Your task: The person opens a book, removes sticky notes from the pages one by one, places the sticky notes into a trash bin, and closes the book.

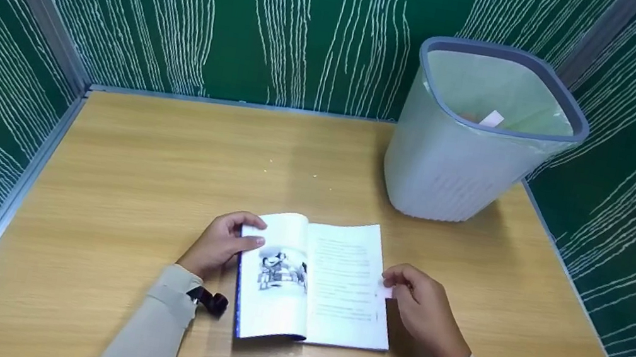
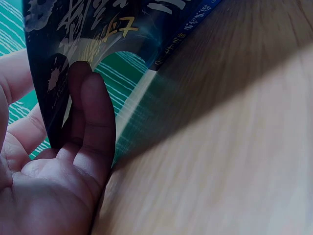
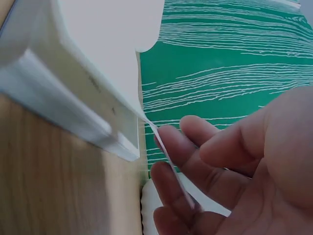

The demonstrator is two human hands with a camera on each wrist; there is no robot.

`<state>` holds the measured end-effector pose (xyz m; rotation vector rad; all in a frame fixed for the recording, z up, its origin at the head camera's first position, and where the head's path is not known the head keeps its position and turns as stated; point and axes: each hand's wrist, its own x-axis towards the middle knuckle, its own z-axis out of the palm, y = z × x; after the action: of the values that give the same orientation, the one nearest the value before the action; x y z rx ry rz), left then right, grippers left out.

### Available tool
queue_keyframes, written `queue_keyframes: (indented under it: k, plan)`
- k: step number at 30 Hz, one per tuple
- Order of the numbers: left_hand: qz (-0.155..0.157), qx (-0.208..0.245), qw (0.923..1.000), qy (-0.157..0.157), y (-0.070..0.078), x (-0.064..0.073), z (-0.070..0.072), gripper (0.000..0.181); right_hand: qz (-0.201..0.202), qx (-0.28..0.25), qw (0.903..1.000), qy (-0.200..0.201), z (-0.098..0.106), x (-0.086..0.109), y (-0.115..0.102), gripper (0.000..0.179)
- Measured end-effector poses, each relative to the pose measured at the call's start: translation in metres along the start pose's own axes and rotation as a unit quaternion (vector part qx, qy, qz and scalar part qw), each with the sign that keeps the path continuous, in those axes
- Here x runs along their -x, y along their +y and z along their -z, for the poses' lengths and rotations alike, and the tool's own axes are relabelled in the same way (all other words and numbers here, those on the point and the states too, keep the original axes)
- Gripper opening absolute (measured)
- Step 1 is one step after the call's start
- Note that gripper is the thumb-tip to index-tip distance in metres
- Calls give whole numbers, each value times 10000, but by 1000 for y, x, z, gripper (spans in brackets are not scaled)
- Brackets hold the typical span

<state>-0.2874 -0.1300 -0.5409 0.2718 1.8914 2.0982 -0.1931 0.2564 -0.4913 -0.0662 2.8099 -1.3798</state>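
Note:
An open book [image 1: 339, 284] lies on the wooden table, a black-and-white illustration on its left page and lines of text on the right. My left hand [image 1: 221, 243] grips the left edge, thumb over the page. Its fingers show beside the dark blue cover [image 2: 44, 68] in the left wrist view. At the right page's outer edge, my right hand [image 1: 422, 307] has loosely curled fingers around a small pale paper slip [image 1: 386, 292]. The slip [image 3: 171, 161] sticks out from the page edge, in the right wrist view, running along the fingers with the thumb apart from it.
A pale waste bin [image 1: 447, 167] with a blue-grey rim and a light green liner stands at the back right, a white scrap [image 1: 492, 118] inside. Tiny white bits dot the tabletop [image 1: 200, 153] beyond the book. Green panels [image 1: 316, 31] with white lines enclose the table.

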Motion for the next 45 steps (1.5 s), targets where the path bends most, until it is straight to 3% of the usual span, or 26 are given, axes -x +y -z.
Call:
queue_keyframes:
  k: [6,10,14,20,24,31,33,41,45]
  plan:
    - [-53,-148,9999,19,0,1,1,35,-124,-662,9977,-42,-2,-4,-1,19]
    - [-68,-271,9996,36,1,2,2,34,-239,-1371,9903,64,-5,-6,-3,20]
    - [-135,-324,9994,47,0,2,2,34,-332,-2261,9735,36,-8,-6,-9,29]
    - [-202,-251,9995,-30,0,1,2,33,-406,-3578,9326,-264,-15,-7,-26,35]
    - [-145,-230,9996,3,0,1,2,34,-341,-3729,9262,-435,-23,-12,-39,30]
    - [-42,-308,9995,-33,0,0,0,37,59,-3970,9105,-1155,-40,-23,-61,16]
    - [-22,-322,9995,-34,0,0,0,36,136,-3972,9088,-1266,-46,-25,-67,17]
    - [-89,-365,9993,91,0,-1,0,22,285,-3576,9229,-1399,-68,-32,-84,21]
    - [-131,482,9987,-69,2,0,-1,28,269,-3131,9384,-1437,-78,-35,-88,19]
